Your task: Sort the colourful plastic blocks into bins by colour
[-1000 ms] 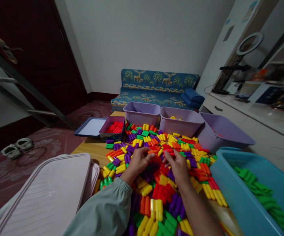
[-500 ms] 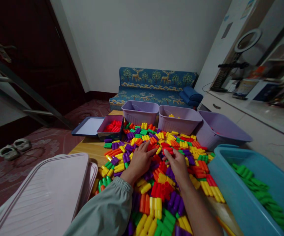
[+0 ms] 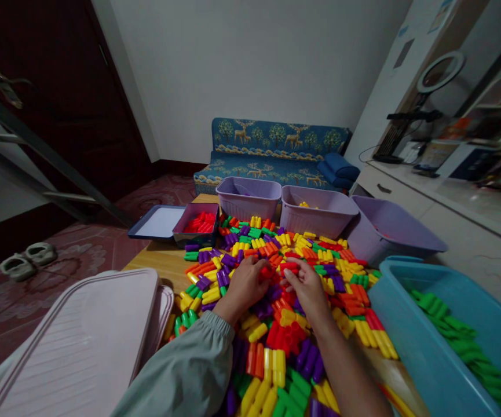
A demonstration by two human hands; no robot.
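Many plastic building pieces shaped like joined tubes, in yellow, red, orange, green and purple, cover the wooden table. Over the middle of this pile, my left hand is closed, its fingers curled around a red piece. Just to its right, my right hand pinches another red building piece between thumb and fingers. The two hands are close together, with a small gap between the pieces. Part of the left-hand piece is hidden by the fingers.
Along the back stand three purple bins. At right is a blue bin with green pieces; at back left a small box holds red ones beside its lid. Pale lids lie at front left. A sofa stands behind.
My left hand's spread fingers have curled in around a red piece. My right hand has shifted slightly left and up with its red piece raised.
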